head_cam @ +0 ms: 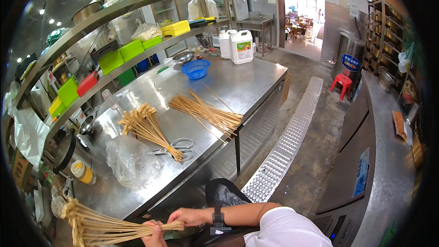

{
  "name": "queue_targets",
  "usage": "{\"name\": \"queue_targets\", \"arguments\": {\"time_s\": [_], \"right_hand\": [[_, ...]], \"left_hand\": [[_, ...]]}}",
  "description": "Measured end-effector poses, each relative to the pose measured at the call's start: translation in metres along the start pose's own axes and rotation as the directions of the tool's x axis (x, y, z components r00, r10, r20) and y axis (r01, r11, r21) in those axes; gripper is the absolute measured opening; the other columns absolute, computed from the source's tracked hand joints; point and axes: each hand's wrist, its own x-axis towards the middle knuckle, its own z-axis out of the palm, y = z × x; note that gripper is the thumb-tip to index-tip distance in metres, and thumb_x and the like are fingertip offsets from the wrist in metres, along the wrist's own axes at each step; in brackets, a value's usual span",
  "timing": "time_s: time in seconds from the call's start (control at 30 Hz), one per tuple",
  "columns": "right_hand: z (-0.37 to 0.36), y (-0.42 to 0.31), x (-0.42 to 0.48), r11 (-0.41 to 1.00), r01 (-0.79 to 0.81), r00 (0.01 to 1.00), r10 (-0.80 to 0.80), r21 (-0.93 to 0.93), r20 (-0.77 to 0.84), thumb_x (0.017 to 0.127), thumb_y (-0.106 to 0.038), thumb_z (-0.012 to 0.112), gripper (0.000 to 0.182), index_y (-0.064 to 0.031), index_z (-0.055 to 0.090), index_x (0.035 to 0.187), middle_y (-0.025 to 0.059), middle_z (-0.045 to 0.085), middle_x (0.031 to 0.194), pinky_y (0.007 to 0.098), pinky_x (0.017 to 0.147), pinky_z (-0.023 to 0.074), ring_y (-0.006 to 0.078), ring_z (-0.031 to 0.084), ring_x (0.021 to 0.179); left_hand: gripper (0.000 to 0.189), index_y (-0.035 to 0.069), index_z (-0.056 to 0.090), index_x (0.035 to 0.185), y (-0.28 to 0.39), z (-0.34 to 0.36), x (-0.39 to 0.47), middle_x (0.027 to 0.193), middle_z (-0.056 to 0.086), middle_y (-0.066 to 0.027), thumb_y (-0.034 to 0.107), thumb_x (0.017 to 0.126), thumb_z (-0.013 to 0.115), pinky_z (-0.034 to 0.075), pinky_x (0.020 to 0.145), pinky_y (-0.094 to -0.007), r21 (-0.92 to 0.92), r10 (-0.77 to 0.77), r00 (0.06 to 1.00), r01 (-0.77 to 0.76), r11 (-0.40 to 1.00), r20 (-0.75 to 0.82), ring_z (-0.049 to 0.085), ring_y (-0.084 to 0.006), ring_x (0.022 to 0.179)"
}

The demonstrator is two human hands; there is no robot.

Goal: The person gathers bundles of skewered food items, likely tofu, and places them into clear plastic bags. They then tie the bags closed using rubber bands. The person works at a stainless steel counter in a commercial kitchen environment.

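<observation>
In the head view, a bundle of skewers (106, 224) threaded with folded, pale tan food lies across the bottom left. My left hand (155, 235) is closed around the bundle near its narrow end. At that end, the fingers of my right hand (187, 218) pinch the gathered stick ends. On the steel table, a second bundle of threaded skewers (145, 123) is tied with a band and lies over metal scissors (185, 147). Farther back, a loose pile of bare bamboo skewers (209, 111) reaches the table edge. A crumpled clear plastic bag (132, 163) lies nearer me.
A blue plastic basket (195, 69), a metal bowl (183, 57) and a white plastic jug (241, 46) stand at the back of the table. A cup with a yellow band (83, 172) is at left. A metal shelf (137, 55) holds coloured boxes. A perforated drain cover (271, 171) crosses the floor.
</observation>
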Motion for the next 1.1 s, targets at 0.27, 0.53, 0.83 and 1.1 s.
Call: {"name": "queue_targets", "arguments": {"time_s": [0.27, 0.53, 0.83, 1.1], "right_hand": [[0.025, -0.069, -0.011, 0.856, 0.250, 0.960, -0.158, -0.452, 0.233, 0.078, -0.004, 0.062, 0.009, -0.0008, 0.064, 0.086, -0.0004, 0.053, 0.072, 0.0232, 0.057, 0.0373, 0.0105, 0.047, 0.064], [0.044, -0.052, -0.045, -0.146, 0.088, 0.955, -0.268, -0.985, 0.125, 0.075, -0.002, 0.052, 0.009, 0.0034, 0.054, 0.082, 0.0187, 0.049, 0.084, 0.0411, 0.064, 0.0463, 0.0368, 0.056, 0.075], [0.031, -0.031, -0.021, 0.218, -0.043, 0.967, -0.238, -0.975, -0.096, 0.073, -0.018, 0.070, 0.056, 0.0097, 0.048, 0.116, 0.0185, 0.055, 0.099, 0.0397, 0.077, 0.0470, 0.0338, 0.057, 0.085], [0.036, -0.003, -0.006, 0.842, -0.011, 0.987, -0.079, -0.540, -0.143, 0.078, -0.020, 0.070, 0.058, -0.0037, 0.045, 0.127, 0.0044, 0.052, 0.095, 0.0231, 0.044, 0.0394, 0.0088, 0.047, 0.053]], "left_hand": [[0.018, -0.001, 0.061, 0.095, 0.003, -0.017, -0.018, 0.087, 0.061, -0.0046, 0.006, 0.080, 0.066, 0.044, 0.070, -0.0249, 0.275, -0.293, 0.955, 0.296, 0.915, -0.054, 0.055, -0.0122, 0.075], [0.015, -0.001, 0.062, 0.093, 0.002, -0.023, -0.013, 0.084, 0.062, -0.0050, 0.004, 0.080, 0.067, 0.047, 0.068, -0.0270, 0.493, -0.234, 0.967, 0.254, 0.832, -0.104, 0.057, -0.0123, 0.074], [0.014, -0.001, 0.063, 0.092, -0.011, -0.024, 0.004, 0.084, 0.062, -0.0032, 0.004, 0.080, 0.068, 0.047, 0.072, -0.0286, 0.517, 0.053, 0.991, 0.019, 0.856, -0.124, 0.056, -0.0128, 0.076], [0.012, -0.001, 0.055, 0.091, 0.013, 0.006, 0.010, 0.093, 0.058, -0.0082, -0.004, 0.081, 0.061, 0.047, 0.080, -0.0298, 0.358, 0.227, 0.972, -0.189, 0.914, -0.066, 0.056, -0.0167, 0.086]]}}
